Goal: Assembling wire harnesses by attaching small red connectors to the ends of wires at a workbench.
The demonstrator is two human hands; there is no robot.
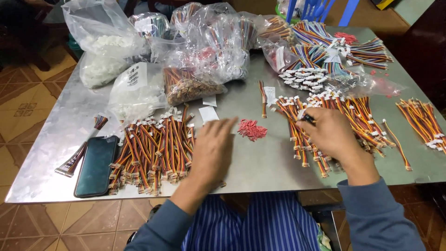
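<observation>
My left hand (213, 149) hovers flat over the metal table (260, 162), fingers spread, just right of a heap of short striped wire harnesses with white connectors (148, 153) and left of a small pile of red plastic connectors (251, 129). It holds nothing. My right hand (331, 134) rests on another heap of wire harnesses (357, 116), its fingers closed around a small dark tool (306, 119) and pressing on the wires there.
A black phone (95, 165) lies at the front left beside a loose ribbon cable (76, 158). Clear plastic bags of white parts and cables (139, 88) crowd the back. More harness bundles (425, 123) lie at the right edge. Blue chair legs (320, 9) stand behind.
</observation>
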